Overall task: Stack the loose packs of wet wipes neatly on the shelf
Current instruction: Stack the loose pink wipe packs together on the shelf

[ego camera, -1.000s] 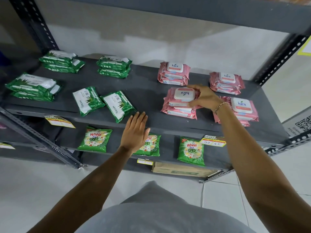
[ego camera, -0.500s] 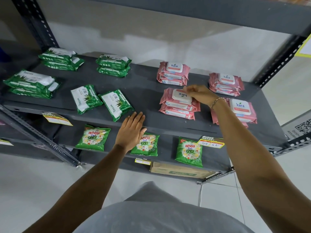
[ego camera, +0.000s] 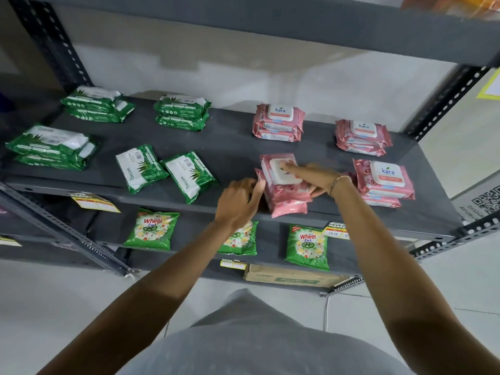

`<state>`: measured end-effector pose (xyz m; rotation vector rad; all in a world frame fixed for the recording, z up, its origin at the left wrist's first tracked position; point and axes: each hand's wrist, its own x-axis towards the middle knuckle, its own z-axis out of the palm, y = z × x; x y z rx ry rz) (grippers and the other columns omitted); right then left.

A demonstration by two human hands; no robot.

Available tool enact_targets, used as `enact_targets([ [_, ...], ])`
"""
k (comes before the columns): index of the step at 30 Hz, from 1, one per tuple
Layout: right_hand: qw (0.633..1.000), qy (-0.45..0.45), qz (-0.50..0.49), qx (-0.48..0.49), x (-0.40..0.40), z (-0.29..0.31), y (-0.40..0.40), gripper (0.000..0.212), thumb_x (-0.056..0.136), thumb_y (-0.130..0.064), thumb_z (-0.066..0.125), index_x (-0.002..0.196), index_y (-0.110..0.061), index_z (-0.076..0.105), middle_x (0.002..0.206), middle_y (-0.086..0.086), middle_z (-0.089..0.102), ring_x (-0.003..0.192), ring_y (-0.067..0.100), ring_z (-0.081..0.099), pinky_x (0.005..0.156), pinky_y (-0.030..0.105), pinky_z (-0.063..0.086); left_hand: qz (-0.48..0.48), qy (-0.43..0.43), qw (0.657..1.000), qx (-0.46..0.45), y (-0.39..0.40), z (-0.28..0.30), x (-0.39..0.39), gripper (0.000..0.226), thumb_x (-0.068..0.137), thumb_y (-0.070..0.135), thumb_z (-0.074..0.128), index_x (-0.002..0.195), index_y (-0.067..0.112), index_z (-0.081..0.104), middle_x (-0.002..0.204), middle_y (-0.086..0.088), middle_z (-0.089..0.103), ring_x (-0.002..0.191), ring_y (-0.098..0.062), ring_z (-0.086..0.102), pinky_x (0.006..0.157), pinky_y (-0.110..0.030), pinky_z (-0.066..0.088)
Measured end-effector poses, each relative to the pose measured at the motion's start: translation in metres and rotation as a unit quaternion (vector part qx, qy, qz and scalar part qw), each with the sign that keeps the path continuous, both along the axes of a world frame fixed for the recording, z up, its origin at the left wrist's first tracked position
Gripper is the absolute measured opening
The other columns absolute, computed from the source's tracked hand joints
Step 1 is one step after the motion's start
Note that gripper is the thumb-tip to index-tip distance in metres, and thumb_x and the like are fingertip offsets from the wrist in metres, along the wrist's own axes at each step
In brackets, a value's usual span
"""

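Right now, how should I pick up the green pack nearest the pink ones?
Probably grip the green pack across its two long edges, coming from above. It lies flat and alone on the shelf, angled, with clear space on its right but another loose green pack close on its left.

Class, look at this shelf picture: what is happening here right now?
A person is tidying pink plastic packs of wet wipes on a grey metal shelf. The right hand presses on the top pack of the front pink stack, while the left hand steadies its left side. Two green wipe packs lie loose, unstacked, to the left.
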<state>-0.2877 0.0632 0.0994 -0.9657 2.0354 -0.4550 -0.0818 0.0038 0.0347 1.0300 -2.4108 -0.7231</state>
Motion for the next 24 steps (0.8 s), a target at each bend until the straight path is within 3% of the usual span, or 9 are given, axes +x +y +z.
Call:
enact_targets([
  [3, 0.996, -0.045, -0.077, -0.016, 0.024, -0.015, 0.000, 0.075, 0.073, -0.080, 0.042, 0.097, -0.012, 0.063, 0.074, 0.008, 0.072, 0.057, 0.017, 0.071, 0.057, 0.027, 0.058, 0.000, -0.012, 0.993, 0.121, -0.013, 0.027, -0.024, 0.070, 0.092, 0.066, 0.017, 0.092, 0.010, 0.058, 0.089, -0.010, 0.065, 0.080, -0.026, 0.063, 0.068, -0.032, 0.049],
  [6, 0.988, -0.111, -0.103, 0.011, 0.035, -0.019, 0.003, 0.092, 0.072, -0.084, 0.033, 0.115, -0.007, 0.059, 0.093, 0.018, 0.071, 0.071, 0.025, 0.072, 0.074, 0.033, 0.057, -0.010, -0.044, 0.989, 0.141, -0.032, 0.041, -0.023, 0.072, 0.089, 0.070, 0.030, 0.105, 0.006, 0.059, 0.103, -0.014, 0.068, 0.095, -0.031, 0.065, 0.079, -0.036, 0.051],
  [8, 0.990, -0.080, -0.116, 0.004, 0.029, -0.009, 0.006, 0.096, 0.068, -0.088, 0.029, 0.123, -0.014, 0.053, 0.107, 0.013, 0.061, 0.086, 0.026, 0.067, 0.088, 0.039, 0.050, -0.001, -0.091, 0.991, 0.103, -0.037, 0.043, -0.014, 0.078, 0.088, 0.071, 0.032, 0.115, 0.002, 0.056, 0.106, -0.017, 0.067, 0.102, -0.035, 0.064, 0.085, -0.042, 0.052],
  [10, 0.989, 0.056, -0.130, -0.033, 0.017, 0.005, 0.002, 0.094, 0.067, -0.089, 0.027, 0.123, -0.018, 0.053, 0.123, 0.008, 0.049, 0.111, 0.026, 0.054, 0.101, 0.046, 0.038, 0.012, -0.139, 0.989, 0.043, -0.037, 0.040, -0.003, 0.081, 0.088, 0.072, 0.021, 0.077, 0.003, 0.062, 0.072, -0.013, 0.065, 0.085, -0.034, 0.068, 0.073, -0.036, 0.051],
  [12, 0.979, 0.141, -0.109, -0.095, 0.005, 0.022, -0.010, 0.076, 0.082, -0.074, 0.033, 0.112, -0.009, 0.060, 0.131, 0.015, 0.053, 0.121, 0.033, 0.049, 0.098, 0.043, 0.040, 0.027, -0.187, 0.977, 0.100, -0.035, 0.038, 0.004, 0.091, 0.086, 0.076, 0.010, 0.056, 0.006, 0.060, 0.055, -0.009, 0.063, 0.072, -0.030, 0.069, 0.070, -0.032, 0.049],
  [14, 0.988, 0.112, -0.019, -0.106, 0.000, 0.031, -0.025, 0.053, 0.090, -0.054, 0.044, 0.107, -0.007, 0.060, 0.109, 0.010, 0.065, 0.108, 0.031, 0.058, 0.085, 0.037, 0.048, 0.023, -0.192, 0.937, 0.290, -0.031, 0.035, 0.007, 0.100, 0.081, 0.081, 0.009, 0.071, 0.002, 0.070, 0.064, -0.012, 0.072, 0.068, -0.026, 0.072, 0.071, -0.031, 0.057],
  [17, 0.998, 0.002, 0.068, 0.010, -0.002, 0.032, -0.035, 0.049, 0.094, -0.049, 0.042, 0.133, -0.020, 0.045, 0.130, -0.001, 0.055, 0.125, 0.021, 0.046, 0.103, 0.037, 0.038, -0.036, -0.140, 0.866, 0.478, -0.026, 0.028, -0.004, 0.102, 0.084, 0.076, 0.012, 0.106, -0.008, 0.065, 0.093, -0.021, 0.072, 0.073, -0.024, 0.071, 0.062, -0.027, 0.058],
  [20, 0.996, -0.051, 0.056, 0.045, -0.004, 0.029, -0.035, 0.060, 0.091, -0.058, 0.039, 0.139, -0.023, 0.039, 0.144, 0.005, 0.045, 0.131, 0.026, 0.041, 0.103, 0.043, 0.038, -0.003, -0.077, 0.867, 0.493, -0.030, 0.028, -0.014, 0.093, 0.087, 0.072, 0.022, 0.113, -0.009, 0.060, 0.100, -0.023, 0.071, 0.073, -0.026, 0.070, 0.061, -0.027, 0.059],
  [24, 0.998, -0.026, 0.037, 0.045, 0.003, 0.016, -0.028, 0.075, 0.079, -0.078, 0.031, 0.124, -0.024, 0.055, 0.131, 0.016, 0.057, 0.099, 0.023, 0.064, 0.089, 0.035, 0.052, 0.037, -0.036, 0.894, 0.446, -0.056, 0.025, -0.008, 0.084, 0.082, 0.076, 0.032, 0.106, 0.002, 0.065, 0.080, -0.011, 0.072, 0.064, -0.018, 0.070, 0.061, -0.027, 0.060],
])
